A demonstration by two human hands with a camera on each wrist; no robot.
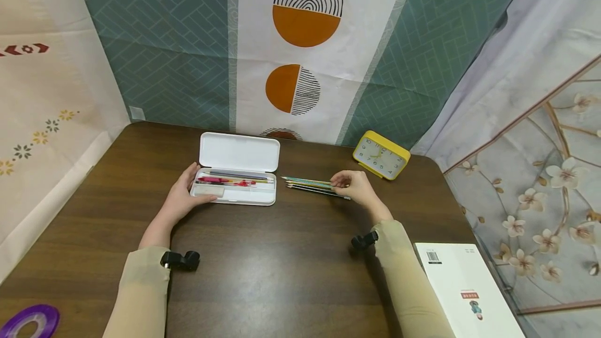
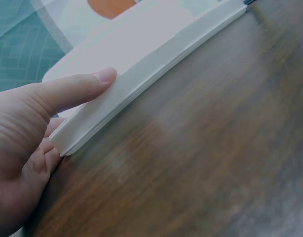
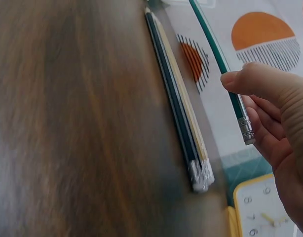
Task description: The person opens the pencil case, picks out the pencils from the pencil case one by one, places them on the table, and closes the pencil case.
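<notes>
A white pencil case (image 1: pixel 255 198) lies with its lid (image 1: pixel 239 153) raised, holding several pens and pencils (image 1: pixel 237 182) and a pale eraser (image 1: pixel 209 190). My left hand (image 1: pixel 180 194) grips its left end; in the left wrist view the thumb (image 2: pixel 106 76) lies over the front rim and the other fingers curl by the end wall. To the right of the case, my right hand (image 1: pixel 357 186) pinches a green pencil (image 3: pixel 215 42) near its eraser end, between thumb and fingers. Beside it, dark and pale pencils (image 3: pixel 178 98) lie together on the table.
A yellow alarm clock (image 1: pixel 381 154) stands behind my right hand, near the back edge of the brown wooden table (image 1: pixel 263 265). At the right edge lies a white booklet (image 1: pixel 465 286). A purple ribbon roll (image 1: pixel 44 322) sits at the front left. Patterned cloth hangs behind.
</notes>
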